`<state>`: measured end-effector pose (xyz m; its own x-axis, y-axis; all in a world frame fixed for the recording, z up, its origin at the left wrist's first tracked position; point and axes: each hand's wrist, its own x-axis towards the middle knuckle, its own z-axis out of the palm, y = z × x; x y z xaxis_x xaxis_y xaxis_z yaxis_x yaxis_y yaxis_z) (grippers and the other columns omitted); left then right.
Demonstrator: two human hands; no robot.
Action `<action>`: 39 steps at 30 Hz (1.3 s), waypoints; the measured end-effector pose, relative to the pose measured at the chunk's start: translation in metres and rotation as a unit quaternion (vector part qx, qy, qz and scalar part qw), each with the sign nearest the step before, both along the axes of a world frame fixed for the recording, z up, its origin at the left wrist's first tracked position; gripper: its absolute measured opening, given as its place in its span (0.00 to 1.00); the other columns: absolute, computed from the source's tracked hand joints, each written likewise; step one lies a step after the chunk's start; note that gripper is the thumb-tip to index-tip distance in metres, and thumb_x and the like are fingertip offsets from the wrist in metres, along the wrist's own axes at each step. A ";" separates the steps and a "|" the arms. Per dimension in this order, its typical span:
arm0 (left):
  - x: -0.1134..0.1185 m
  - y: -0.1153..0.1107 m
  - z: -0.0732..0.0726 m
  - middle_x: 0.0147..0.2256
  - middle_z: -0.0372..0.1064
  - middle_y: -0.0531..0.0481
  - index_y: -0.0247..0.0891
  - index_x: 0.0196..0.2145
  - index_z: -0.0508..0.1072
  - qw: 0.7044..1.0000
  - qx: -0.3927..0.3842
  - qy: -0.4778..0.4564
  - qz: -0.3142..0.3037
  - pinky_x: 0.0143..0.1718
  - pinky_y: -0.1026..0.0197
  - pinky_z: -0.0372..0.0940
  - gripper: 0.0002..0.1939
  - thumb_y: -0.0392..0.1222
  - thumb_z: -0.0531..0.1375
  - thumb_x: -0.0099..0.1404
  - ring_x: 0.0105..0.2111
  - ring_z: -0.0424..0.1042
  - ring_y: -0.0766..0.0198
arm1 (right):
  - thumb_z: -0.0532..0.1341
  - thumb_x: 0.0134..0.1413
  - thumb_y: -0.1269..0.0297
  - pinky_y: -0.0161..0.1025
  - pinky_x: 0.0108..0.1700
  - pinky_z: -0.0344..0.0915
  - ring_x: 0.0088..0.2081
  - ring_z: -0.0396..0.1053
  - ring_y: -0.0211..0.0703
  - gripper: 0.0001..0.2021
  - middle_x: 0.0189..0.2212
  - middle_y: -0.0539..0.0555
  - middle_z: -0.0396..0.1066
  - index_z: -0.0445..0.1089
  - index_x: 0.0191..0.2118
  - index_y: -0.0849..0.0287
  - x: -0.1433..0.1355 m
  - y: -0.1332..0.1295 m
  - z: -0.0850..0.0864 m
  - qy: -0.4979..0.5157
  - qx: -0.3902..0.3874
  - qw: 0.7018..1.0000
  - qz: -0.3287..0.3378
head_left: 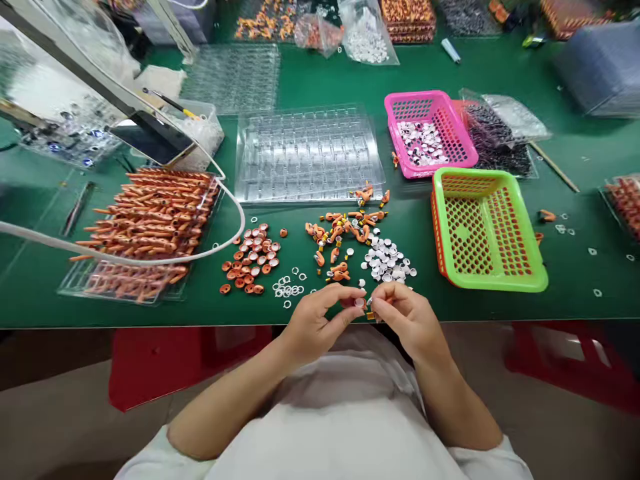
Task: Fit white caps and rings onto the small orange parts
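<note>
At the table's front edge my left hand (pixel 323 310) pinches a small orange cap with a white inside (pixel 359 303) between thumb and fingertips. Close beside it, my right hand (pixel 406 312) has its thumb and fingers closed on a tiny piece that its fingers mostly hide. A bit of yellow and orange (pixel 371 315) shows just under the fingertips. Beyond my hands lie a heap of orange parts with yellow ends (pixel 345 230), a pile of white discs (pixel 387 260), a group of orange caps (pixel 253 257) and several white rings (pixel 287 288).
At left, orange sticks (pixel 155 213) are stacked on clear trays under a white cable (pixel 125 259) and a phone on a stand (pixel 155 139). A clear tray (pixel 310 157) lies mid-table. To the right are a pink basket (pixel 463 133) and a green basket (pixel 493 283).
</note>
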<state>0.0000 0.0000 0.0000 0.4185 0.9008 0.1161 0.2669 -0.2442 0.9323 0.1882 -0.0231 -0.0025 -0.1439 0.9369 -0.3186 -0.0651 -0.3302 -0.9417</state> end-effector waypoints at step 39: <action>0.001 0.005 -0.001 0.34 0.77 0.45 0.33 0.42 0.74 0.987 0.151 0.050 -0.027 0.37 0.61 0.71 0.08 0.34 0.62 0.64 0.33 0.74 0.63 | 0.57 0.58 0.68 0.31 0.27 0.60 0.27 0.65 0.36 0.06 0.25 0.48 0.67 0.65 0.29 0.57 -0.004 0.004 0.018 -0.251 0.131 0.956 0.069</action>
<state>0.0009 0.0053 -0.0010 0.4884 0.8074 0.3308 0.3330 -0.5229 0.7847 0.1843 -0.0189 0.0154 -0.1623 0.9773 -0.1362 0.4446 -0.0508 -0.8943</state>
